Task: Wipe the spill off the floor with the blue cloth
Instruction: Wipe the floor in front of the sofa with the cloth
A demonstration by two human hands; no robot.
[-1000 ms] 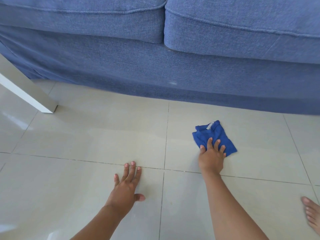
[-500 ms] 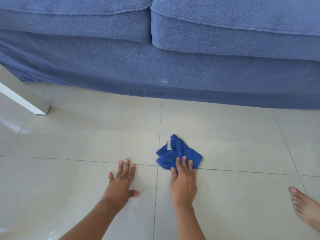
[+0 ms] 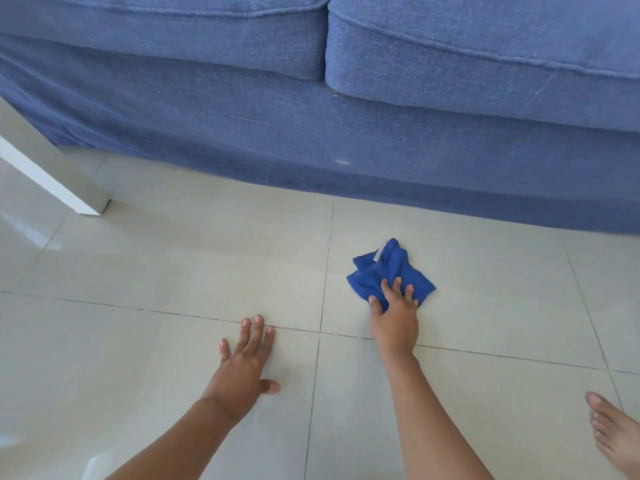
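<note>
A crumpled blue cloth [image 3: 384, 268] with a small white tag lies on the pale floor tiles [image 3: 173, 271], just right of a vertical grout line. My right hand [image 3: 394, 313] presses down on the cloth's near edge, fingers spread over it. My left hand [image 3: 247, 362] lies flat on the floor to the left, fingers apart, holding nothing. No spill is visible on the glossy tiles; any wetness is too faint to tell.
A blue fabric sofa [image 3: 346, 140] runs across the back, its skirt reaching the floor just beyond the cloth. A white furniture leg [image 3: 52, 171] stands at the left. A bare foot [image 3: 616, 441] rests on the tiles at the lower right.
My right hand swept the cloth left and toward me, then pushed it back out to the right and away. My left hand stayed planted on the floor.
</note>
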